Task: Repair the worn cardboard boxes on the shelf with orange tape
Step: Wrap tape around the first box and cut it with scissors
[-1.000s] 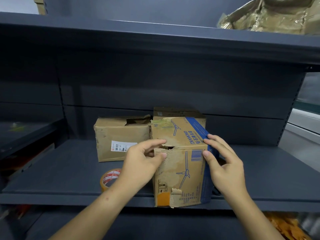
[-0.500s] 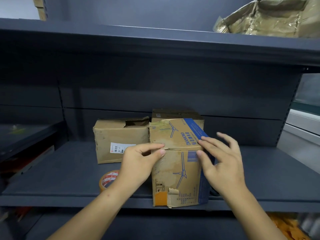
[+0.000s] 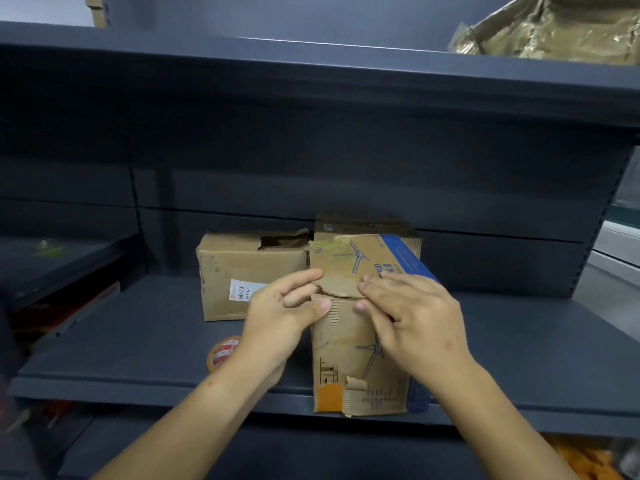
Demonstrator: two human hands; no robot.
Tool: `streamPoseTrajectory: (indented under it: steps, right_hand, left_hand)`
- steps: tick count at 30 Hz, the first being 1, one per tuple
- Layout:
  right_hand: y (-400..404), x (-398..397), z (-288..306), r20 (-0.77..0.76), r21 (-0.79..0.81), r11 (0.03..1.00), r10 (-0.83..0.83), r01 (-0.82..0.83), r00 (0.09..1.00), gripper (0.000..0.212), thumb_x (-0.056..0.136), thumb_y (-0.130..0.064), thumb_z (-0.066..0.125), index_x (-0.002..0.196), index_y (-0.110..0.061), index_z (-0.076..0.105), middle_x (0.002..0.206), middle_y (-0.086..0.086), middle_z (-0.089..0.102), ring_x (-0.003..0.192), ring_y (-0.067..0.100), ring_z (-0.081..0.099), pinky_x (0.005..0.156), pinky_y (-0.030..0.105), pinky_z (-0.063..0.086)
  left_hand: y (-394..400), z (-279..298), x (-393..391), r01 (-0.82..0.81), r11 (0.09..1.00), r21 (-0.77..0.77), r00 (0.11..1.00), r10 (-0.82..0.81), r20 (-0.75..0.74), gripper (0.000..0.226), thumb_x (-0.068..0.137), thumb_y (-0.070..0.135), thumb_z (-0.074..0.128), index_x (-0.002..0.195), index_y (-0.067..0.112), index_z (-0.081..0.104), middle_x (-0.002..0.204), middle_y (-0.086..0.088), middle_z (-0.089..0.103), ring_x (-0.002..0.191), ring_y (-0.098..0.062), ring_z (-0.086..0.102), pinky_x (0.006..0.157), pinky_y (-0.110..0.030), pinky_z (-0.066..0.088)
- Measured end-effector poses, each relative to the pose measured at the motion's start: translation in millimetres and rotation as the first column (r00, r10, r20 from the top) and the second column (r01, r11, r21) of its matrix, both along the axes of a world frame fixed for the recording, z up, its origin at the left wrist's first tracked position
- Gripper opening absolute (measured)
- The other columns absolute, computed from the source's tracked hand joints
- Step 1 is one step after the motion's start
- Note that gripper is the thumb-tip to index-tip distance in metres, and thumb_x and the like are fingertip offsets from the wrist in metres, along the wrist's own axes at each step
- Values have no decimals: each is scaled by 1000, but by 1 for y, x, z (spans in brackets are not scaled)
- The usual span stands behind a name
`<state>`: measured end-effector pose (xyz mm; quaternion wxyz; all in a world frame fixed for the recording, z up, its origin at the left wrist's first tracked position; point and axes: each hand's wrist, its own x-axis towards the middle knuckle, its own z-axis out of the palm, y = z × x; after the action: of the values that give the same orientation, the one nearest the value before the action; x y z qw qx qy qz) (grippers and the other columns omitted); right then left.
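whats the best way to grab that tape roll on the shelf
Take the tape roll by its outer rim, coming from the left or front. It stands tilted on edge on the shelf, its printed face and hollow core toward the viewer, and the left hand and forearm cover its right side. A thumb in the core, fingers on the rim, should hold.

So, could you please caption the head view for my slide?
Both hands press the torn fan box edge; tape roll waits.
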<state>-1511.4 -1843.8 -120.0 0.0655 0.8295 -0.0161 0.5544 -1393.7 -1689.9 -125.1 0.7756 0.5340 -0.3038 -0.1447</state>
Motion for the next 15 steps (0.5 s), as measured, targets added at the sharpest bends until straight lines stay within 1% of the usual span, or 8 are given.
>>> streamPoseTrajectory:
  steps: [2,5,8,10,12,13,15]
  right_hand:
    - [-1,-3,-3,36,-27,1000,4,-3,999,19,86,-29,74,98,-17,82,102,-5,78,98,18,74,84,38,59]
    - [-3,-10,-9,76,-50,999,13,-9,997,17,86,-27,77,99,-17,82,105,-5,78,99,18,74,84,40,59]
    - [-4,-12,-10,83,-54,998,24,-19,996,17,86,-27,76,99,-17,82,105,-4,78,100,17,74,85,40,58]
    - [-4,-9,-8,62,-59,998,23,-20,998,18,87,-29,74,98,-17,82,104,-4,78,100,17,74,86,41,59]
    - [-3,-5,-6,36,-66,998,11,-9,999,22,89,-31,69,99,-16,82,104,-3,78,101,18,74,86,42,59]
    - [-3,-3,-5,26,-66,998,8,-7,1000,24,90,-32,67,99,-16,82,104,-2,78,101,19,74,86,43,60]
    - [-5,0,-4,16,-57,998,12,-12,1000,25,90,-33,66,100,-16,82,104,-2,78,101,19,74,86,43,60]
  left_hand:
    - [1,-1,-2,3,1000,-12,1000,-2,20,44,79,-13,73,110,17,72,95,1,79,87,-6,73,73,-15,55]
    - [2,-3,-4,8,1000,-13,997,-7,74,46,76,-15,75,106,20,73,93,2,79,77,-4,70,72,-14,54]
    - [3,-3,-3,-71,997,32,984,65,168,42,74,-8,79,97,28,76,91,3,78,80,-8,70,76,-19,57]
    - [4,-4,-2,-151,987,57,966,135,220,38,74,-2,82,90,32,78,86,1,77,78,-7,69,75,-17,56]
    - [5,-6,-1,-192,979,64,957,173,233,33,75,1,82,89,31,79,86,-4,76,75,-5,65,71,-14,55]
    - [6,-6,0,-191,980,61,958,172,229,31,75,1,82,90,28,79,87,-3,76,76,-6,64,71,-14,54]
    - [9,-6,2,-168,984,50,960,152,235,29,79,0,78,92,25,78,90,6,78,81,-6,68,75,-14,55]
